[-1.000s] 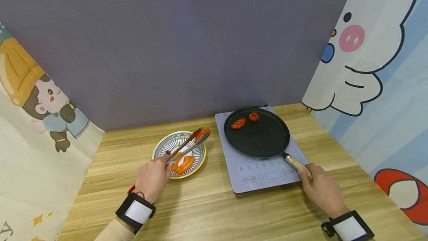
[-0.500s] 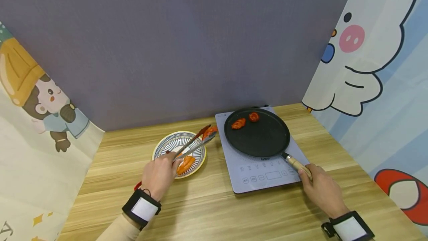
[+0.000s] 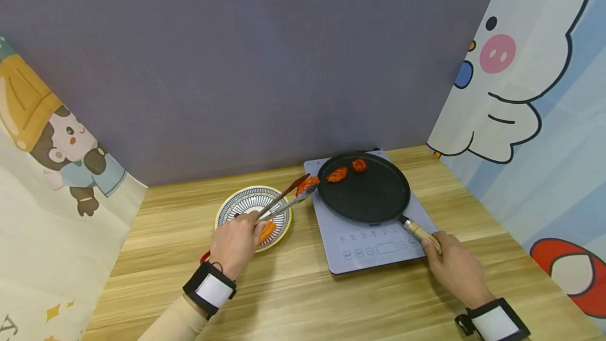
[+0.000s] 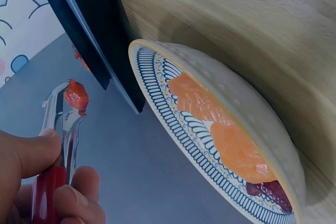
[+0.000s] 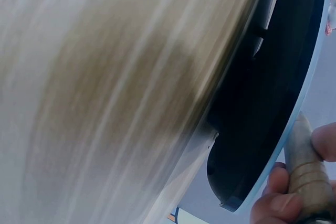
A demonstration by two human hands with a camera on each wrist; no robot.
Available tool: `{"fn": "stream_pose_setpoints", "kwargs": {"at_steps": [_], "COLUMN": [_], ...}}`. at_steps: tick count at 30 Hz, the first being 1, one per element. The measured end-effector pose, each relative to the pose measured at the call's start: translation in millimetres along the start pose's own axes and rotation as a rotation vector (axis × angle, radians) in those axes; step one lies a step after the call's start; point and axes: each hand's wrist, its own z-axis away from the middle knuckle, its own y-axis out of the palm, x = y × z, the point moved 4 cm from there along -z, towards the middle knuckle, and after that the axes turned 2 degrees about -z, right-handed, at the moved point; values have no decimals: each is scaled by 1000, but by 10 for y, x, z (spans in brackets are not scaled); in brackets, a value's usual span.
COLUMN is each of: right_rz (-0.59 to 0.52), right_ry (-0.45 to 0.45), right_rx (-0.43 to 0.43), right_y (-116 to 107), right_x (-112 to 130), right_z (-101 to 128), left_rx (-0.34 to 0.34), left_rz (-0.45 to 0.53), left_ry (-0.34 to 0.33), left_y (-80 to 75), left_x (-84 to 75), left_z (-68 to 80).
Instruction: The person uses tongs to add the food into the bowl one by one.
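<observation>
My left hand point(image 3: 236, 243) grips a pair of metal tongs point(image 3: 284, 205) with a red handle point(image 4: 45, 195). Between the tong tips is a glossy red piece of meat point(image 3: 307, 186), held in the air just off the pan's left rim. Below the hand stands a patterned plate point(image 3: 222, 213), bearing flat orange pieces point(image 4: 239, 153) and a dark red piece point(image 4: 272, 195). My right hand point(image 3: 456, 267) is wrapped around the wooden handle point(image 3: 417, 230) of a black frying pan point(image 3: 371, 196). Two red meat pieces point(image 3: 337, 174) lie near the pan's far left edge.
Under the pan is a flat grey induction cooktop point(image 3: 341, 254) with a touch panel at its front. A grey partition point(image 3: 265, 78) rises behind the wooden table point(image 3: 293, 299). Cartoon-printed sheets point(image 3: 516, 83) flank both sides.
My left hand has carried the tongs and the red meat piece rightward, from above the plate to the pan's left rim. The right hand and pan have stayed put.
</observation>
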Motion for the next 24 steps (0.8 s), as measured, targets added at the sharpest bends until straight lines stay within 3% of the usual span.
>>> {"fn": "stream_pose_setpoints", "kwargs": {"at_steps": [24], "right_rz": [-4], "right_ry": [9], "right_rx": [21], "right_y": [-3], "right_x": [4], "right_z": [14], "left_rx": [-27], "left_rz": [15], "left_ry": [33], "left_y": [159], "left_x": [-229], "left_z": [-190]}}
